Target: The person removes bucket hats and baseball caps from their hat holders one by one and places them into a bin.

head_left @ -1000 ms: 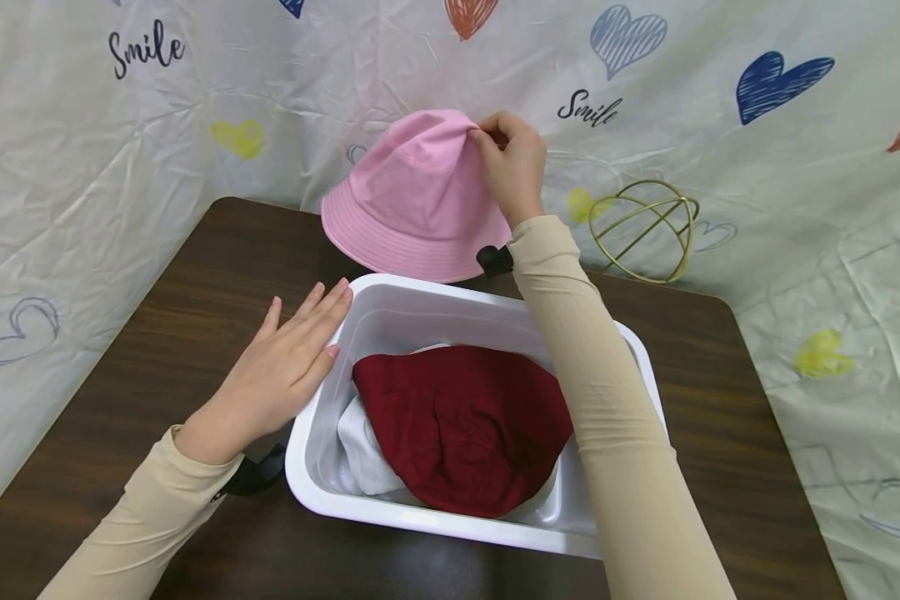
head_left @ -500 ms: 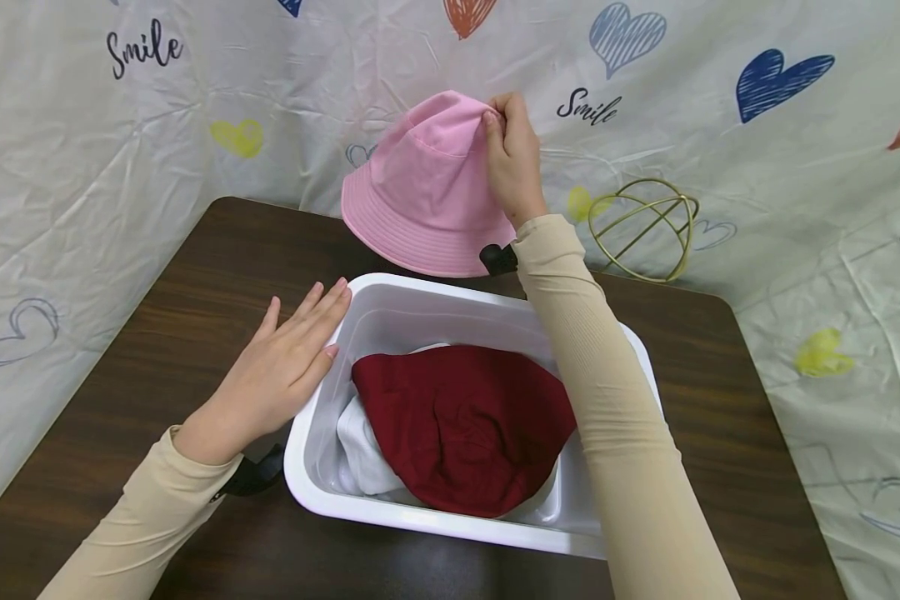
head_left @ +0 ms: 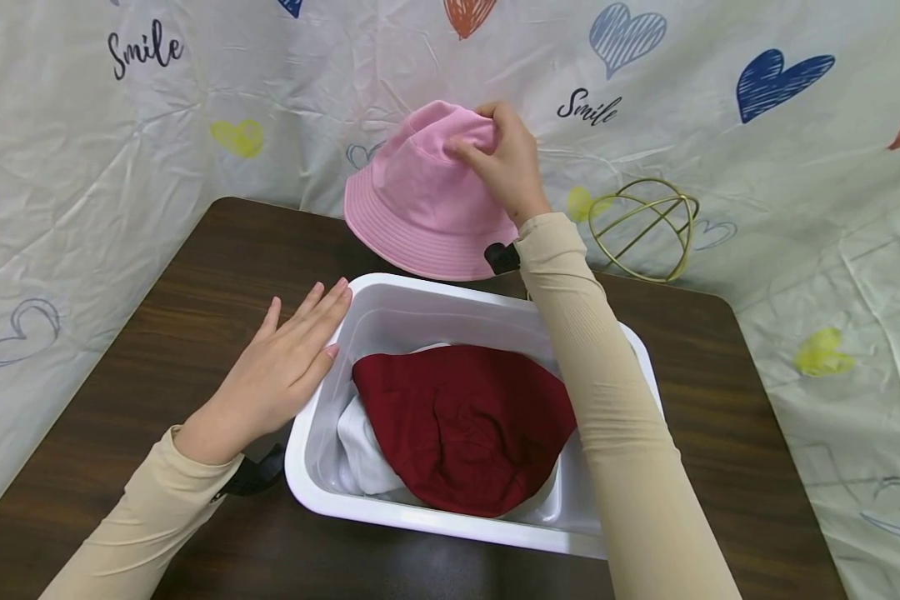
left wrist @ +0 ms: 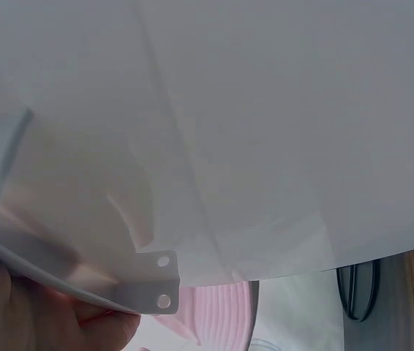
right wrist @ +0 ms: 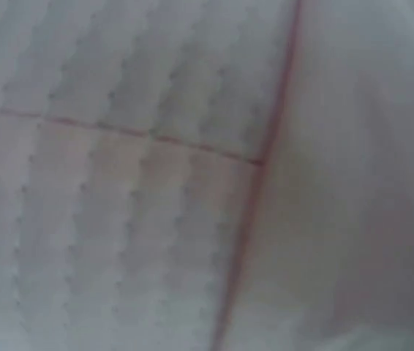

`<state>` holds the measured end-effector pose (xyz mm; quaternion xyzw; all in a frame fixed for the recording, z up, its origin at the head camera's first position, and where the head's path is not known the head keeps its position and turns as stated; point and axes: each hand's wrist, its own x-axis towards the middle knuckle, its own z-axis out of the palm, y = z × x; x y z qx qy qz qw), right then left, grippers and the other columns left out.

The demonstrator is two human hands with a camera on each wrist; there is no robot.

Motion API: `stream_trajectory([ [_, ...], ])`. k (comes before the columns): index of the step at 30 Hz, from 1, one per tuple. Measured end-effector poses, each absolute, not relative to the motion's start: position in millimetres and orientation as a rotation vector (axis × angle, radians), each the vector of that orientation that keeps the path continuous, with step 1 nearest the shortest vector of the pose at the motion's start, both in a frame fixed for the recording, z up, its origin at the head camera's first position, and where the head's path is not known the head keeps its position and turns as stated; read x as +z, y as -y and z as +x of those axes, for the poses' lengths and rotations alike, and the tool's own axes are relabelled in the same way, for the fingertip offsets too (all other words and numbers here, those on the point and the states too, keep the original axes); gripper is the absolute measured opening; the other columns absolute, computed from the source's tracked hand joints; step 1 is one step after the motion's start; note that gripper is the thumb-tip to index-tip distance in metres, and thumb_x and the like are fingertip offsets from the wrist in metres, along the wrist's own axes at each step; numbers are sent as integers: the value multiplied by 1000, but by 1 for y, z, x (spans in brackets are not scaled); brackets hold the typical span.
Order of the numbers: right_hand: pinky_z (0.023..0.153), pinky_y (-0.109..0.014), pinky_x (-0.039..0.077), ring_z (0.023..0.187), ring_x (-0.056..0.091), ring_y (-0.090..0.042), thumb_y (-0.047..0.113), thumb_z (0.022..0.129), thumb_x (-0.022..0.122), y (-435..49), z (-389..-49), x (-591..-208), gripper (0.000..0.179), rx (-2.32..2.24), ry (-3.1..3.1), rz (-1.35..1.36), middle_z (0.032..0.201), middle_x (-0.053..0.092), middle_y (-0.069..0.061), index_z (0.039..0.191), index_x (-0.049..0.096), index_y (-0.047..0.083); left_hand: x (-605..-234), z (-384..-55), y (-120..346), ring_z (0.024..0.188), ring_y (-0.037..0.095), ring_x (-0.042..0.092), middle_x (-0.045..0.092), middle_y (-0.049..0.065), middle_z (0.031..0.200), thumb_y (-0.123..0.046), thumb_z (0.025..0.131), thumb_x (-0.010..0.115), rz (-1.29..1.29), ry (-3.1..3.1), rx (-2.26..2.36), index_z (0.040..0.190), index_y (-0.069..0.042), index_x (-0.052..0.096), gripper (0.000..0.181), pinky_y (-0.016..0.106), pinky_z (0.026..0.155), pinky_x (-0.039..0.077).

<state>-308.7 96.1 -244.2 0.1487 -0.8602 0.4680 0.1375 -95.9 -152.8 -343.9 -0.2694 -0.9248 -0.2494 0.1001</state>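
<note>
My right hand (head_left: 504, 158) grips the crown of a pink bucket hat (head_left: 435, 183), thumb on the near side, behind the white plastic bin (head_left: 420, 525). Stitched brim fabric (right wrist: 119, 183) fills the right wrist view up close. With fingers straight, my left hand (head_left: 277, 375) rests along the bin's left rim. In the left wrist view, that bin's outer wall (left wrist: 280, 146) takes up most of the picture, with fingers (left wrist: 53, 325) under its rim at lower left. Inside the bin lies a dark red hat (head_left: 472, 425) over some white fabric (head_left: 367, 450).
A gold wire-frame ornament (head_left: 645, 229) stands at the back right of the dark wooden table (head_left: 142, 333). Behind the table hangs a white cloth (head_left: 285, 75) printed with hearts and "Smile".
The pink hat rose and shifted right with my right hand, then dropped slightly. The right thumb has moved onto the crown's near side. The left hand and bin stay put.
</note>
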Motion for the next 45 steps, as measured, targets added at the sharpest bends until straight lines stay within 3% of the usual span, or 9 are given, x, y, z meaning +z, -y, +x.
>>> stream_trajectory([
  [5,85,-17,37,98,50,-9,18,71,84,-99,-310,-242,51,1319,2547,392,112,61,-3,115,61,5,-344,-96,152,142,29,18,23,8,155,-19,97,46,-796,2733,-741,150,-7,24,58,63,107,8],
  [12,72,-19,40,79,50,-10,13,77,79,-100,-312,-240,18,1275,2489,375,81,62,-1,85,67,2,-343,-96,151,142,29,18,23,8,155,-19,97,46,-792,2734,-748,150,-8,25,58,64,107,9],
  [17,72,-19,37,77,46,-8,11,77,78,-102,-313,-241,17,1279,2432,416,75,52,4,73,63,5,-343,-95,152,142,30,18,23,7,155,-19,97,46,-793,2736,-747,150,-8,25,58,64,106,9],
  [29,72,-19,37,81,46,-9,13,82,74,-104,-311,-234,20,1376,2341,411,79,51,2,73,57,11,-341,-95,152,142,30,18,22,8,155,-20,98,45,-791,2745,-747,150,-8,24,57,63,107,8],
  [36,69,-21,35,77,46,-10,8,83,73,-108,-308,-227,31,1499,2205,447,72,47,2,68,47,17,-340,-95,153,142,29,17,22,8,155,-20,98,45,-782,2755,-736,150,-8,24,57,64,106,10],
  [45,69,-22,39,75,49,-11,-3,74,77,-115,-281,-212,23,1632,2204,538,68,55,4,66,62,11,-341,-95,153,142,29,17,22,8,155,-21,98,45,-780,2756,-750,150,-8,25,57,64,106,9],
])
